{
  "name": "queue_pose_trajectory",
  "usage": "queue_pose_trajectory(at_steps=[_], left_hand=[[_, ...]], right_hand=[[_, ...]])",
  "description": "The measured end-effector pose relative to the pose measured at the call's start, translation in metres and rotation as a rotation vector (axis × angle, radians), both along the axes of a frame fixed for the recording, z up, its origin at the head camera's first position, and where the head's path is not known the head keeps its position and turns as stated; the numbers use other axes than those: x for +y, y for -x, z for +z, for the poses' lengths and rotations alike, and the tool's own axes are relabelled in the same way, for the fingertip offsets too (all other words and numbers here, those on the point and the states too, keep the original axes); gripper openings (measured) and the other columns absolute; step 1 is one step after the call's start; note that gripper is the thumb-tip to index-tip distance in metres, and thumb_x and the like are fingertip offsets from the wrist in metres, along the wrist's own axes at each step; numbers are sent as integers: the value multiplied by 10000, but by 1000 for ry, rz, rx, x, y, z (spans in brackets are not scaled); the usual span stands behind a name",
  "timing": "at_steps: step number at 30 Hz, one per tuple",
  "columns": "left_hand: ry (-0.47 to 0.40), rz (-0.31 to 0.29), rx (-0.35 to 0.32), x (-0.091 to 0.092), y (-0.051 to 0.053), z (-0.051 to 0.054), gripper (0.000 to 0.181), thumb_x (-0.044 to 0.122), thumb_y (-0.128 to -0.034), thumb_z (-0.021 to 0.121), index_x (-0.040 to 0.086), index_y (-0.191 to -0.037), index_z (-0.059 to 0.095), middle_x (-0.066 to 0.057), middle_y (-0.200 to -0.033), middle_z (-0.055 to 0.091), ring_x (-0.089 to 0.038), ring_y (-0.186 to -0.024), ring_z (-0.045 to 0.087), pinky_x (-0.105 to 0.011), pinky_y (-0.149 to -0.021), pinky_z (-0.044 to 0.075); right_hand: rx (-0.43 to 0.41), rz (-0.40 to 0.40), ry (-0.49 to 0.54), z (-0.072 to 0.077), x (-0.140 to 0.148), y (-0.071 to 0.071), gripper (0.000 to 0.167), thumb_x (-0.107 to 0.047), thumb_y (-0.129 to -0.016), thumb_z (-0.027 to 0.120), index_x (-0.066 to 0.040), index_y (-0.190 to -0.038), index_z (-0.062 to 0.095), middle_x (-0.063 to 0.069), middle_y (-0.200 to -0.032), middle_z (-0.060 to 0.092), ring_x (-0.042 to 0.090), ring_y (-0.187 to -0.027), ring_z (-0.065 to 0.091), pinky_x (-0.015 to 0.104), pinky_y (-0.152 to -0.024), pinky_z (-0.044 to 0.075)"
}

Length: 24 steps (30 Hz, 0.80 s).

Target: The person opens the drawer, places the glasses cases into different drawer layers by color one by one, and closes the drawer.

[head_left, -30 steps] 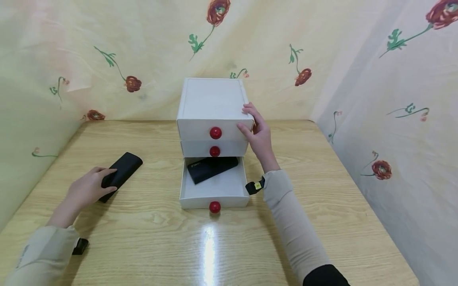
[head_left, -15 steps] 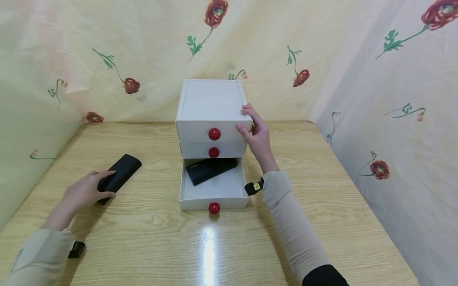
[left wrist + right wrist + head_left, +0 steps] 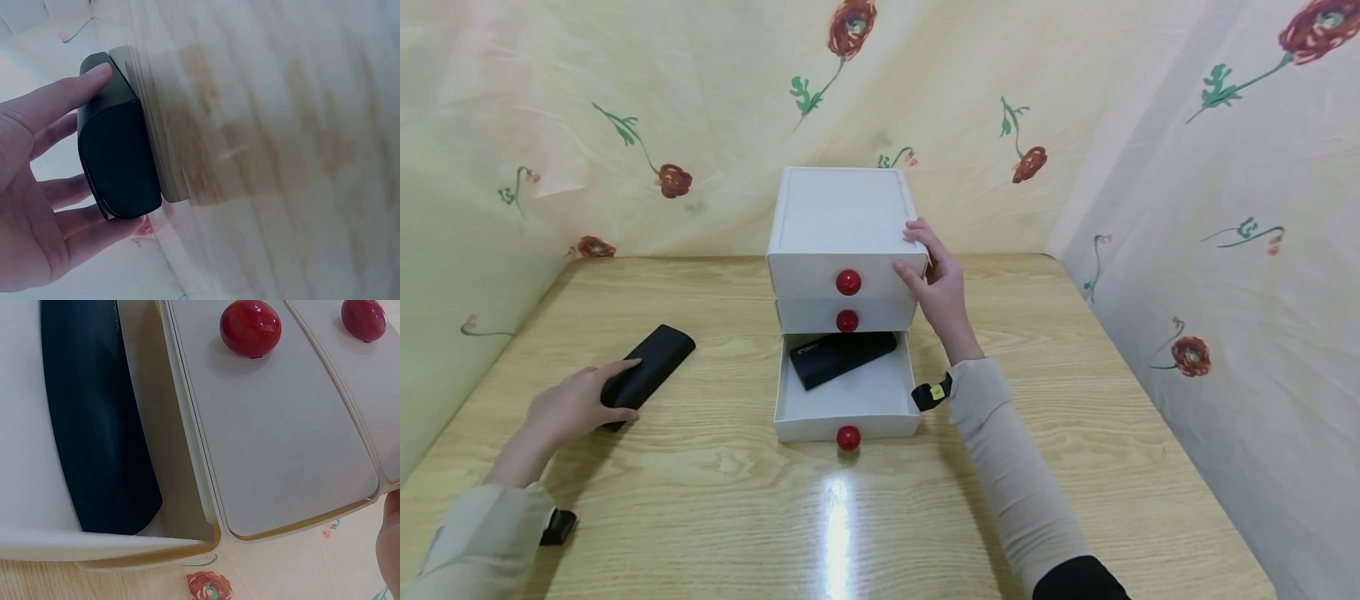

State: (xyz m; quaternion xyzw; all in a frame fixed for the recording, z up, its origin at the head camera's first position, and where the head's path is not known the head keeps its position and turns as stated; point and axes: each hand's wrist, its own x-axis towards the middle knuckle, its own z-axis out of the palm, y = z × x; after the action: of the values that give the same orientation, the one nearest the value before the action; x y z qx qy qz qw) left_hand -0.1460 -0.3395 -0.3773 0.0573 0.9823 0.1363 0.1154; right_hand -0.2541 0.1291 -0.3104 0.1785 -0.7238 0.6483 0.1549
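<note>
In the head view, a small white drawer cabinet [image 3: 842, 208] with red knobs stands at the middle of the table. Its bottom drawer [image 3: 880, 400] is pulled out, and a flat black case [image 3: 835, 358] with pale lettering lies slantwise inside. My right hand [image 3: 943, 296] grips the cabinet's upper right front corner, thumb on the front face and fingers over the top edge. To the left, my left hand [image 3: 572, 404] holds a long black glasses case [image 3: 658, 362] on the table. The left wrist view shows thumb and fingers on either side of that glasses case [image 3: 122, 156].
The wooden table [image 3: 700, 517] reaches back to a flowered cloth [image 3: 737, 125], which also hangs along both sides. The upper two drawers are closed, with a red knob [image 3: 848, 282] on the top one. A bright light reflection lies on the table in front of the cabinet.
The head view has shifted very slightly. Both hands, the glasses case and the drawer cabinet otherwise keep their places.
</note>
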Motion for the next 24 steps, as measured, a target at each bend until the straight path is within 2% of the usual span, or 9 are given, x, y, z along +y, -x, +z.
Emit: queue_pose_trajectory(at_steps=[5,8,14,17,24], left_hand=[[-7,0,8,-1,-1,0,869,485,-783,756,71,-1457,395,-436,-1293,462,-572,-1056,540,-377,-520,439],[-9,-1,9,-1,0,0,869,485,-788,752,72,-1461,388,-446,-1275,460,-565,-1037,546,-380,-521,438],[-32,-4,0,0,1,3,879,490,-787,750,51,-1457,388,-441,-1242,473,-520,-1029,551,-423,-551,460],[-47,-8,0,-1,1,4,886,496,-782,751,34,-1452,398,-432,-1293,461,-511,-1041,554,-433,-577,470],[-104,-5,11,-5,-3,7,843,493,-806,740,7,-1425,441,-381,-1358,458,-557,-1134,500,-550,-752,477]], right_hand=[[9,-7,-10,-9,2,8,397,-67,-899,668,-27,-1278,556,47,-1495,460,116,-1464,291,374,-1186,296],[10,-6,-5,-10,1,8,396,-82,-901,671,-36,-1278,559,40,-1496,458,112,-1465,287,373,-1190,291],[20,-11,1,-10,3,9,380,-94,-901,675,-35,-1261,569,47,-1482,474,115,-1462,293,366,-1191,289],[25,-11,2,-10,4,9,379,-103,-900,677,-37,-1258,571,45,-1477,478,114,-1460,296,371,-1187,297],[21,-4,9,-9,2,10,388,-73,-892,678,-32,-1262,570,53,-1478,476,122,-1465,290,382,-1181,307]])
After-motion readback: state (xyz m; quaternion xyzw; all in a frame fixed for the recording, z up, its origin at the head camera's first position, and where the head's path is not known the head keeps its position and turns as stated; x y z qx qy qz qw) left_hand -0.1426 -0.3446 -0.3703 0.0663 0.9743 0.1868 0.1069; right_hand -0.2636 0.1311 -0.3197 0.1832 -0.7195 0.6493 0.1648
